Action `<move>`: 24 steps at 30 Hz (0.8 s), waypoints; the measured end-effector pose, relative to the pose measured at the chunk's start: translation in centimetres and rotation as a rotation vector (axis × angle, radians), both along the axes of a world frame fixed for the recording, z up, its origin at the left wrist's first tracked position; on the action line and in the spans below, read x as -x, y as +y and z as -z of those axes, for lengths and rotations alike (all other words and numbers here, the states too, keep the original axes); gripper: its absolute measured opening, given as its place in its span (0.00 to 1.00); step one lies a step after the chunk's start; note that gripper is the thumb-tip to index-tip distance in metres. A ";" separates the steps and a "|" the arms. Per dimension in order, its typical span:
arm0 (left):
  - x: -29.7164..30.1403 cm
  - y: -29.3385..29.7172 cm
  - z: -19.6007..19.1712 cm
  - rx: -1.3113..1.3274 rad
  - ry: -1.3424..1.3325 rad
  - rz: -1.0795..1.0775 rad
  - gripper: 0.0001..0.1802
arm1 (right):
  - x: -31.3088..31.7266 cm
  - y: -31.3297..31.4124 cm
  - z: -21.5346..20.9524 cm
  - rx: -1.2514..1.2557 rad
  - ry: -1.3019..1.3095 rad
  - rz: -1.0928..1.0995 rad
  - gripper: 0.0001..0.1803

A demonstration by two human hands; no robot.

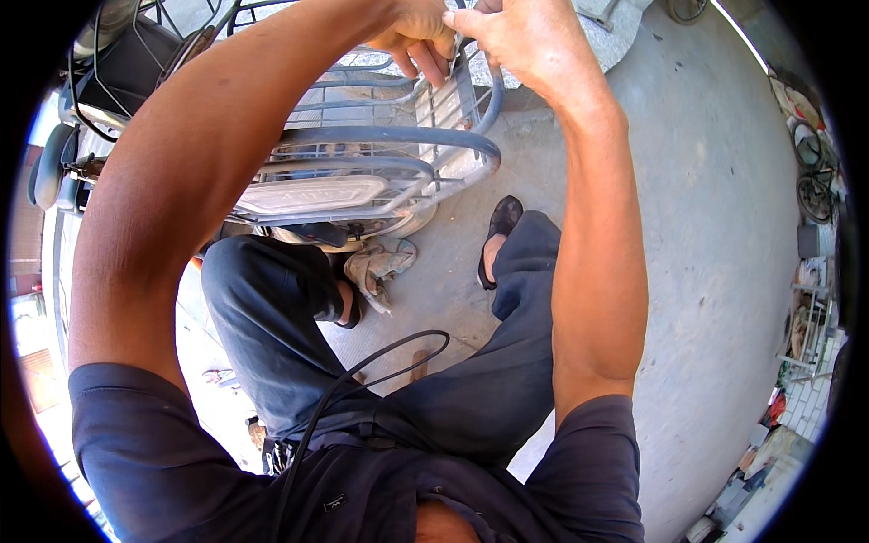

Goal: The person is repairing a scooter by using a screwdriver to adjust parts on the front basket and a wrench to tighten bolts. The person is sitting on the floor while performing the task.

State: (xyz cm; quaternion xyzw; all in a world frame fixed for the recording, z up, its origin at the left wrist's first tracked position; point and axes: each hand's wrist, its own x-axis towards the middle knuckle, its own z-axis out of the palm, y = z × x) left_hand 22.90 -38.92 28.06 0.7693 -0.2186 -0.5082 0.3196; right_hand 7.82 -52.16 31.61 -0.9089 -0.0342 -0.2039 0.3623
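My left hand (415, 38) reaches to the top edge of the view, its fingers curled together by the end of a grey metal tube rack (389, 136). Beside it, my right hand (534, 45) has thumb and fingers drawn into a pinch, the thumb tip close to the left hand's fingers. Whatever lies between the fingers is too small and too hidden to name. Both hands are above the rack's slatted end panel (448, 118). The rack has rounded tube rails and belongs to a vehicle on my left.
A crumpled cloth (380, 270) lies on the concrete floor (706, 253) near my feet. A black cable (389, 347) loops in front of my body. Bicycle wheels (815, 195) and piled items line the right side. A dark padded part (52, 167) sticks out at left.
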 end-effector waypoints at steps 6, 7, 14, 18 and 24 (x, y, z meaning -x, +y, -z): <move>0.1 0.1 -0.7 0.014 -0.001 -0.011 0.14 | -0.5 -0.6 0.2 -0.040 0.016 -0.005 0.23; 0.0 0.3 -0.6 0.012 0.006 -0.015 0.13 | -0.4 -0.5 0.0 -0.074 0.051 -0.003 0.23; -1.1 0.6 0.0 0.011 0.085 0.011 0.14 | -1.0 -1.0 0.8 -0.126 -0.001 -0.046 0.25; -0.9 0.2 -0.1 0.027 0.135 0.002 0.15 | -1.2 -1.7 1.2 -0.132 0.015 -0.078 0.26; 1.4 0.8 -1.4 0.067 -0.088 -0.015 0.19 | -1.1 -1.5 1.1 -0.245 0.040 -0.046 0.30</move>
